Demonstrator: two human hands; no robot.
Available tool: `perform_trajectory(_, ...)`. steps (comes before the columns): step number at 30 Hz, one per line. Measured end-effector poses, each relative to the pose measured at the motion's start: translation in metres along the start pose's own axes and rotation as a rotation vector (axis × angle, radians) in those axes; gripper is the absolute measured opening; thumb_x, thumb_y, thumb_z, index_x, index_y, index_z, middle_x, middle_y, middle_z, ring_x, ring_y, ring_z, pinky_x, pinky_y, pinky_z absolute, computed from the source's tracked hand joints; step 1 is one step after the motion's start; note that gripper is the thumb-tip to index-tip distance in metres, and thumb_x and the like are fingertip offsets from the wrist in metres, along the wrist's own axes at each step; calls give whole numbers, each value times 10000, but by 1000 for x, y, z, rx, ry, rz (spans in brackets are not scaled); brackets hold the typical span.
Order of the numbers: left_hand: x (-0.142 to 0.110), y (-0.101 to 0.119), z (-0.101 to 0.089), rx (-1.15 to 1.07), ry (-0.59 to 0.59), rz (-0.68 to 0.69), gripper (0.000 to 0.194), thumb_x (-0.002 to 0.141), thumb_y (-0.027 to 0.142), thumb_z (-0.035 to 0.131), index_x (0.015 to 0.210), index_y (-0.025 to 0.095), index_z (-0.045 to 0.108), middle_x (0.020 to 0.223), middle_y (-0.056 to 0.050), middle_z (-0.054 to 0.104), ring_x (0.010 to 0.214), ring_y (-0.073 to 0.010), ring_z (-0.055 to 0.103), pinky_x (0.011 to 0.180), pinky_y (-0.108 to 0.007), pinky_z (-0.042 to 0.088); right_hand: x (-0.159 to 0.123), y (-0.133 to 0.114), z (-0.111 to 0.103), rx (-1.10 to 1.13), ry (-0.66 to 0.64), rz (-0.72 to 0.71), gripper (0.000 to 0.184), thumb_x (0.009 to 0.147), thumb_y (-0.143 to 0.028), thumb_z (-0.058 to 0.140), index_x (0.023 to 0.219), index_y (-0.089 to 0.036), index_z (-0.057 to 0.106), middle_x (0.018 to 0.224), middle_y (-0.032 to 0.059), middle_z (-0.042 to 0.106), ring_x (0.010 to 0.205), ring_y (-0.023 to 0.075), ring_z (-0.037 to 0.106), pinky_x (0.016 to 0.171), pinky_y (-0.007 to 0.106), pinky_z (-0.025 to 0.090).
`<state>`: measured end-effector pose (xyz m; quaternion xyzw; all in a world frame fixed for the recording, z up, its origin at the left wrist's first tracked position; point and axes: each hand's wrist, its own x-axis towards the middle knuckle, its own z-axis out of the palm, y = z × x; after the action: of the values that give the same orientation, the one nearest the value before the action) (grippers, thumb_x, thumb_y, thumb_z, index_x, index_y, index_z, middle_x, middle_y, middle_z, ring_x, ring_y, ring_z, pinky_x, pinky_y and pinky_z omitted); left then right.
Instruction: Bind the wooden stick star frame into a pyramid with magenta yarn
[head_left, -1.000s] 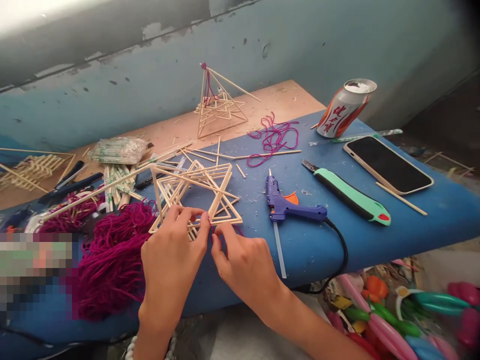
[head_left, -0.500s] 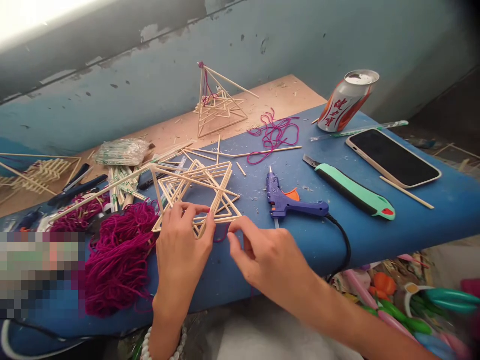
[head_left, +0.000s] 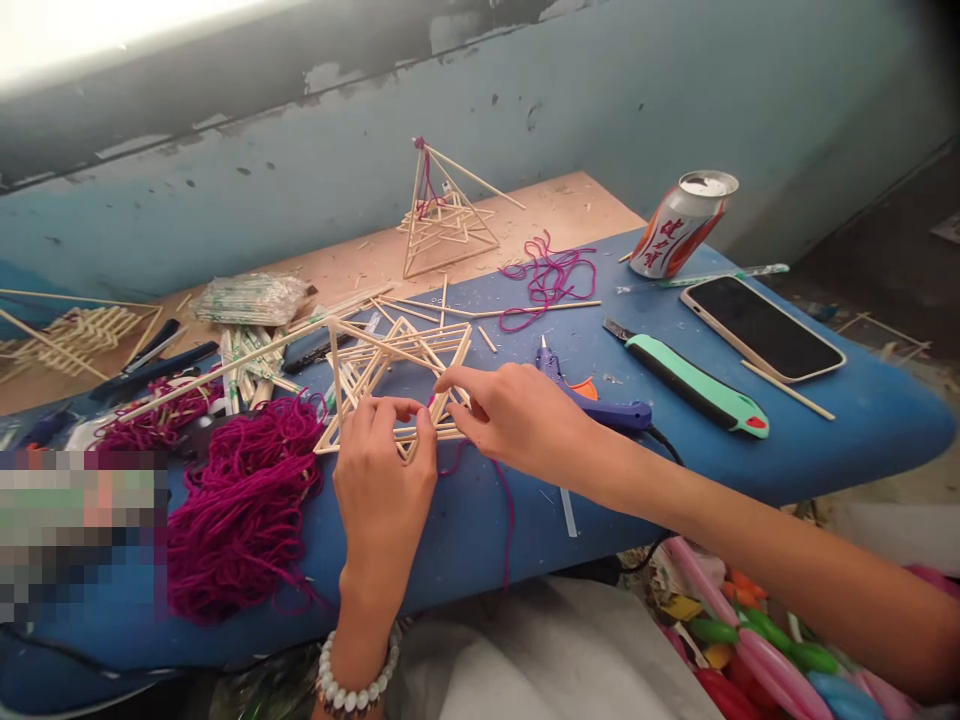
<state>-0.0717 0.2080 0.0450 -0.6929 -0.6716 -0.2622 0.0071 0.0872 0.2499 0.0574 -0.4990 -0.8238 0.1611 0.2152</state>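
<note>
A stick frame is held on the blue worktop — gripped by the curled fingers of the left hand. Whether purple string is pinched by the right hand's bent fingers, right beside it, cannot be told.

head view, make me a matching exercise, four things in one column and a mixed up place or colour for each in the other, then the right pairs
1. stick frame
2. glue gun
3. utility knife
4. drink can

A. mint green and black handle
B. silver and orange, red lettering
C. at the fingers of the left hand
D. purple-blue with an orange trigger

Pairs: 1-C, 2-D, 3-A, 4-B
</note>
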Motion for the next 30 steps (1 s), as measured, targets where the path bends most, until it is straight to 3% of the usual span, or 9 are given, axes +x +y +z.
perform_trajectory(3,-5,-1,-1,-57,34,6,99,966,261,532,905,210,591,905,-43,613,919,-225,592,790,-342,426,5,-3,0,48,-47,-65,304,940,-212,536,1213,-251,666,674,-27,673,594,120,574,574,243,261)
perform_trajectory(8,-9,-7,-1,-66,29,-1,101,977,265,517,935,212,592,924,-45,621,913,-221,592,795,-341,430,18,-7,-1,64,-97,-81,155,892,-192,596,934,-225,741,682,-8,671,640,123,586,574,242,246)
perform_trajectory(18,-12,-2,-2,55,43,-37,137,987,292,511,969,198,610,969,-70,661,936,-257,600,780,-351,433,24,-3,-9,-2,-55,-101,168,916,-211,604,951,-231,768,671,-18,664,623,111,550,585,237,264)
perform_trajectory(21,-9,0,-5,43,72,-41,217,981,336,547,1120,196,637,1048,-80,688,924,-241,638,754,-328,447,26,-7,-11,112,-68,-92,174,912,-180,612,950,-219,778,632,-28,639,595,91,522,598,223,286)
perform_trajectory(24,-4,0,-6,-21,116,-5,280,971,331,582,1212,207,651,1032,-51,730,765,-184,639,728,-302,457,29,-7,-11,324,-136,-41,184,936,-194,588,951,-186,771,542,-47,586,522,69,483,585,207,313)
perform_trajectory(30,3,-4,-1,-101,213,31,156,940,285,642,1003,195,752,871,-18,744,661,-137,614,634,-255,414,36,9,-9,587,-274,-41,244,947,-303,553,918,-136,728,441,-47,532,420,58,447,488,190,312)
